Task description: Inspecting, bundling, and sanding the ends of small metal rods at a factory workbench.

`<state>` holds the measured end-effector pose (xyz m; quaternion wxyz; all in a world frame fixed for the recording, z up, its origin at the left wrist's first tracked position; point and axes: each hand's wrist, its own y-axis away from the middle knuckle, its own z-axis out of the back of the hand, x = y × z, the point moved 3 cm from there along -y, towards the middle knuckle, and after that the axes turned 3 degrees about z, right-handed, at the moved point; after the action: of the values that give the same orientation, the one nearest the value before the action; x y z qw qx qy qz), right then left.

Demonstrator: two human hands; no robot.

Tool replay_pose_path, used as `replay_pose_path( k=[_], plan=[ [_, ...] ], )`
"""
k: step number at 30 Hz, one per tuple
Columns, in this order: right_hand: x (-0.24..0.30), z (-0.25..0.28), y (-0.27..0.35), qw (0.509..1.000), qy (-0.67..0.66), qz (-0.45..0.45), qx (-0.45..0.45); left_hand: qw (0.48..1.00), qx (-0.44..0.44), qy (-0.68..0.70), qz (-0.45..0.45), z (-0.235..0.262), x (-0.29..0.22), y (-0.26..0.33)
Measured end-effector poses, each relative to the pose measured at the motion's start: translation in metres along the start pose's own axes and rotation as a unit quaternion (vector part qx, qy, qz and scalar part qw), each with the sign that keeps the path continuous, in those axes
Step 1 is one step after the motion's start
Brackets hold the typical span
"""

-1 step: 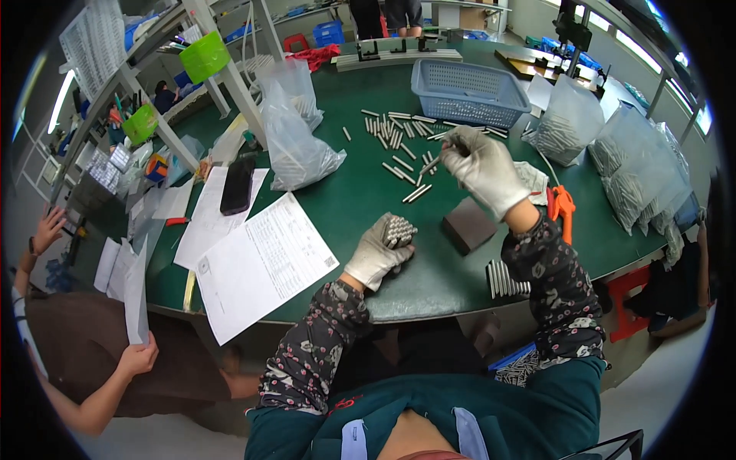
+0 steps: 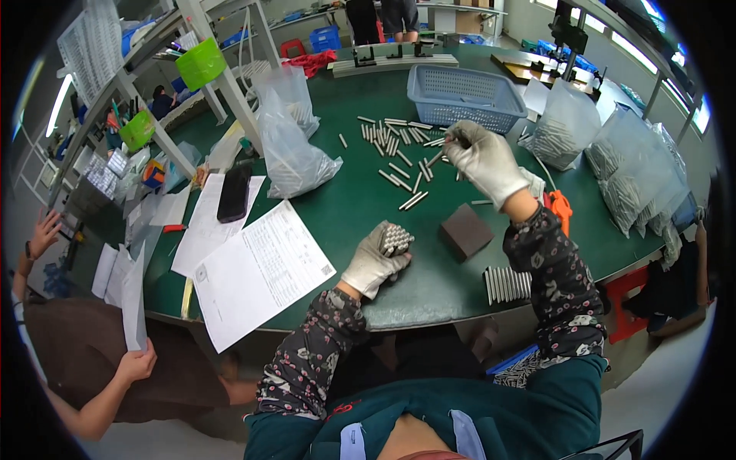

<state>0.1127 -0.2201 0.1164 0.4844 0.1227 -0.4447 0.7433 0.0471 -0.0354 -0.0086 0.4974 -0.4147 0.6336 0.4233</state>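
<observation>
My left hand (image 2: pixel 373 261), in a pale work glove, is closed round a bundle of short metal pins (image 2: pixel 396 239), their ends facing up, by the table's near edge. My right hand (image 2: pixel 487 162), gloved too, reaches over the loose pins with its fingers pinched. One steel pin (image 2: pixel 435 159) shows at its fingertips. Scattered loose pins (image 2: pixel 391 138) lie on the green table beyond and left of it. A dark brown block (image 2: pixel 466 232) sits between my forearms. A row of pins (image 2: pixel 507 285) lies side by side at the near edge, beside my right forearm.
A blue perforated basket (image 2: pixel 466 96) stands behind the loose pins. Filled plastic bags (image 2: pixel 640 165) line the right side; another bag (image 2: pixel 295 149) stands left. Printed sheets (image 2: pixel 261 268) and a dark phone (image 2: pixel 234 192) lie left. An orange-handled tool (image 2: pixel 560 207) is right. A person holding paper (image 2: pixel 136 307) is at far left.
The whole view has shifted slightly. My right hand has moved a little relative to the loose pins, its fingers still pinched. My left hand keeps its bundle.
</observation>
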Motion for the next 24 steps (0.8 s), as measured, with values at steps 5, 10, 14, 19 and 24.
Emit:
replay_pose_path(
  k=[5, 10, 14, 19, 24],
  plan=[
    [-0.091, 0.033, -0.073, 0.972, 0.178, -0.079, -0.130, 0.999, 0.009, 0.035, 0.030, 0.001, 0.007, 0.002],
    [-0.149, 0.037, -0.113, 0.941, 0.251, -0.113, -0.197, 0.996, 0.024, 0.073, 0.051, 0.003, 0.006, 0.006],
    [-0.173, 0.017, -0.128, 0.927, 0.316, -0.157, -0.126, 0.992, 0.024, 0.091, 0.080, 0.004, 0.006, 0.007],
    [-0.196, 0.017, -0.138, 0.911, 0.361, -0.196, -0.021, 0.989, 0.041, 0.115, 0.086, 0.002, -0.003, 0.002],
    [-0.129, 0.013, -0.123, 0.963, 0.259, 0.016, -0.070, 0.989, 0.047, 0.115, 0.078, 0.000, -0.007, -0.005]
  ],
)
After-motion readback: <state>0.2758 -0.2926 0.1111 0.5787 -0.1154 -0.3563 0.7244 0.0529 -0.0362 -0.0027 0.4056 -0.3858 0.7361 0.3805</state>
